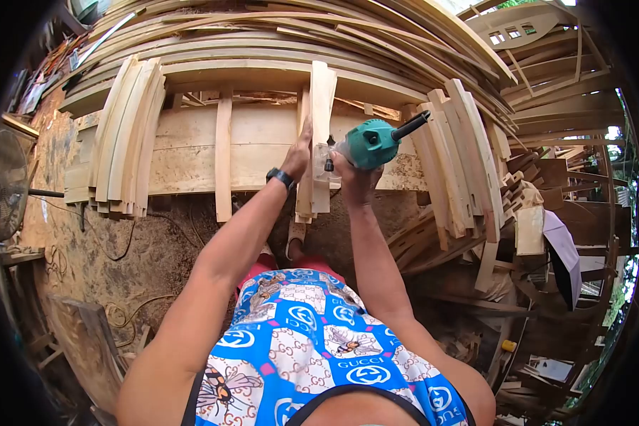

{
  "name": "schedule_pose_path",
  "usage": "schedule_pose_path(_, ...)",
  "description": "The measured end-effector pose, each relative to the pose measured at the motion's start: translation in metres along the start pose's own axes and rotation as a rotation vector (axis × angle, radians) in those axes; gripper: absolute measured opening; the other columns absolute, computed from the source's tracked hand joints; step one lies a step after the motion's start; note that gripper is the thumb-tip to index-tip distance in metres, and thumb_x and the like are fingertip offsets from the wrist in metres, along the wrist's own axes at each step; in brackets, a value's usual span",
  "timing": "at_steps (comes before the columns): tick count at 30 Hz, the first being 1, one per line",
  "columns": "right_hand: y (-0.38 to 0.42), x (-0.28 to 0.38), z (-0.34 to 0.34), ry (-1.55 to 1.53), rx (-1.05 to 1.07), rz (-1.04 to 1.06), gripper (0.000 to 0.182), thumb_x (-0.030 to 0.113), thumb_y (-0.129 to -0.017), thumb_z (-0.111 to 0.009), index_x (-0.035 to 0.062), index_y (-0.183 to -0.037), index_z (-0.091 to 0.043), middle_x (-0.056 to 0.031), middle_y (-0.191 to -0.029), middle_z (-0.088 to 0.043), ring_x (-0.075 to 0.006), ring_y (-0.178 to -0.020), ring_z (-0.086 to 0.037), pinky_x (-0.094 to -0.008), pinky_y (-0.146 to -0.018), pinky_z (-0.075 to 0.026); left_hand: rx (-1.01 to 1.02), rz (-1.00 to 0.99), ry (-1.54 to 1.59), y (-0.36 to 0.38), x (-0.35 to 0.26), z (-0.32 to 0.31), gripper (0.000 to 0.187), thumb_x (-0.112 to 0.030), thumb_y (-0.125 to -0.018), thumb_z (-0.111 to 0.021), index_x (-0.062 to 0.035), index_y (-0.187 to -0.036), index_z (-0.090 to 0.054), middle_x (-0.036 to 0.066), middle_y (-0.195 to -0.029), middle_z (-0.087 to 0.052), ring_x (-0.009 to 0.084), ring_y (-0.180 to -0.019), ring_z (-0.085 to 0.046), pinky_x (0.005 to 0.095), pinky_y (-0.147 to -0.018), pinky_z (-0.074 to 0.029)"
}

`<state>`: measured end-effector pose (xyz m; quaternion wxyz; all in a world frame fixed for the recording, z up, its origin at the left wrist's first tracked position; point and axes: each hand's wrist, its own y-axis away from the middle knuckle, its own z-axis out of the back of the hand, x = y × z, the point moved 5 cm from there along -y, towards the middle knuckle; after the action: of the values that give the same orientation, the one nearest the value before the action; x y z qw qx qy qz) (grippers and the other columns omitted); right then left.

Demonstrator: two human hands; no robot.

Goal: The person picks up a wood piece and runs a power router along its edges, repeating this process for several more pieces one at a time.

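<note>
My right hand point(357, 176) is wrapped around a teal trim router point(371, 143) with a clear plastic base. The router is tilted, its black cord end pointing up and to the right, and its base is at the face of a pale wooden board point(322, 96). My left hand point(300, 157), with a black watch at the wrist, grips the left edge of that board, its fingers seen mostly edge-on. The board lies across a wide plank bench point(263, 153), its near end sticking out over the front edge. The router bit is hidden.
Stacked boards stand on the bench at the left point(126, 135) and right point(456, 160). One strip point(223, 156) lies between. Long planks point(263, 50) are piled behind. A fan point(11, 181) is at far left, a folded umbrella point(562, 255) at right. Cords lie on the dusty ground.
</note>
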<state>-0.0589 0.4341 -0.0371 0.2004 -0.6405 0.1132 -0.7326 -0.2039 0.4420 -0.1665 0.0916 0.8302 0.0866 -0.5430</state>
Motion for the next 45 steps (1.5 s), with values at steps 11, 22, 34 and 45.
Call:
schedule_pose_path(11,-0.027,-0.012,-0.016,-0.067,0.026,-0.001,0.03,0.009,-0.071,-0.083,0.0045,-0.095,-0.066,-0.001,-0.087,-0.07,-0.0148,-0.077,-0.066,-0.0334,-0.075,-0.054,-0.185,-0.203,-1.213,0.116,-0.015,-0.044,0.12,-0.047,-0.073,-0.083,0.0069,-0.156,-0.016,0.031,-0.162,-0.021,0.0435,-0.15,-0.025,0.0568,-0.121,-0.022)
schedule_pose_path(22,-0.065,-0.011,-0.037,-0.145,0.014,-0.007,0.038,0.008,-0.069,-0.085,0.0046,-0.101,-0.066,-0.0032,-0.092,-0.07,-0.0157,-0.081,-0.067,-0.0331,-0.078,-0.055,-0.196,-0.287,-1.151,0.115,-0.013,-0.043,0.109,-0.029,-0.069,-0.079,0.0076,-0.154,-0.022,0.031,-0.159,-0.027,0.0438,-0.147,-0.031,0.0603,-0.117,-0.027)
schedule_pose_path(34,-0.12,-0.02,-0.061,-0.05,-0.043,0.092,0.026,0.008,-0.07,-0.08,0.0068,-0.092,-0.067,-0.0018,-0.083,-0.073,-0.0148,-0.075,-0.069,-0.0314,-0.074,-0.054,-0.229,-0.327,-1.112,0.116,-0.018,-0.044,0.106,-0.025,-0.066,-0.077,0.0083,-0.152,-0.026,0.032,-0.155,-0.032,0.0478,-0.14,-0.039,0.0598,-0.114,-0.033)
schedule_pose_path(45,-0.189,-0.074,-0.093,-0.25,-0.063,0.037,0.04,0.013,-0.066,-0.087,0.005,-0.1,-0.067,-0.0044,-0.092,-0.072,-0.0181,-0.081,-0.068,-0.034,-0.081,-0.055,-0.218,-0.309,-1.12,0.116,-0.017,-0.043,0.105,-0.027,-0.067,-0.075,0.0078,-0.153,-0.026,0.03,-0.157,-0.031,0.0442,-0.142,-0.038,0.0601,-0.114,-0.032)
